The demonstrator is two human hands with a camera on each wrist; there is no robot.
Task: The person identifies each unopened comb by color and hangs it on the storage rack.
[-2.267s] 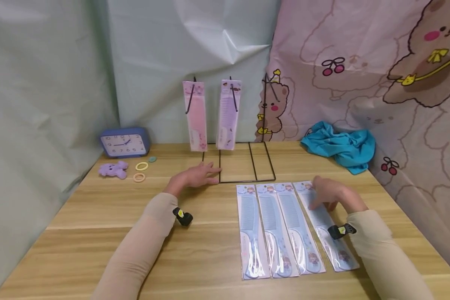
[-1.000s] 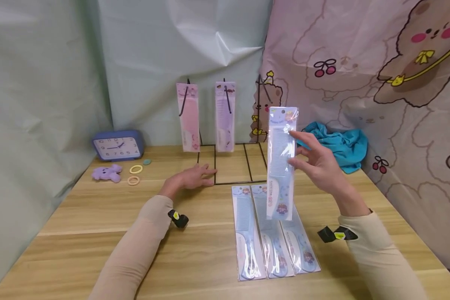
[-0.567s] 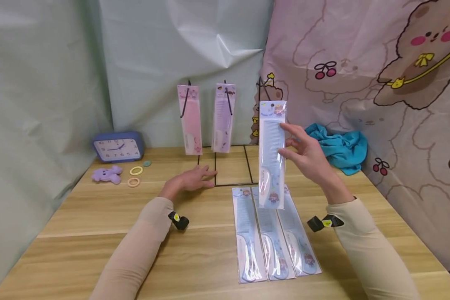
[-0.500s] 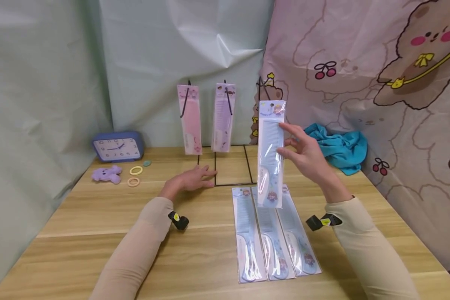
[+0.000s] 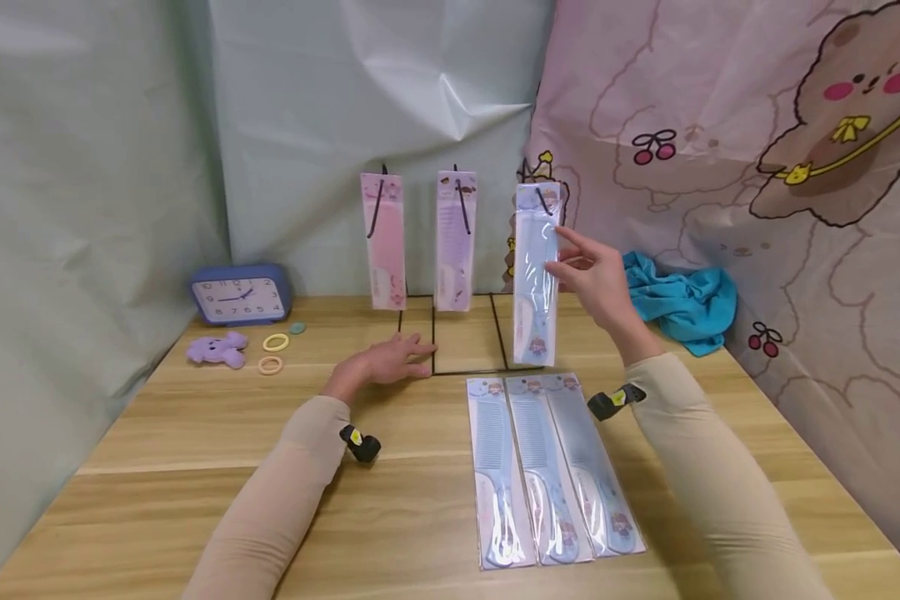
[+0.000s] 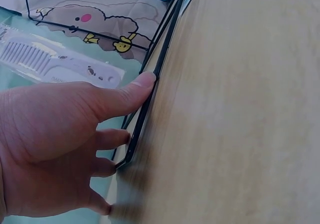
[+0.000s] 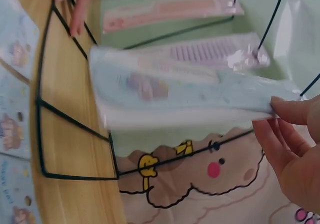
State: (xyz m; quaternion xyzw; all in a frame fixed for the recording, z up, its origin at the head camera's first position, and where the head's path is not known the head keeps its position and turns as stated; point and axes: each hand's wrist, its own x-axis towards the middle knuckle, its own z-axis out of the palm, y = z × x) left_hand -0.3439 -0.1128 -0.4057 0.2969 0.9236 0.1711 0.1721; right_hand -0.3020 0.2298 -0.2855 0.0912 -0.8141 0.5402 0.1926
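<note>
Head: right grip (image 5: 598, 273) pinches slim, glossy blue packet (image 5: 534, 279).

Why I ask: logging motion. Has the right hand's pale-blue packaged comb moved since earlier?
Yes: the comb has moved up and left, onto the rightmost black wire hook.

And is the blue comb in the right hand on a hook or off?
On: the black hook pokes out in front of the comb.
</note>
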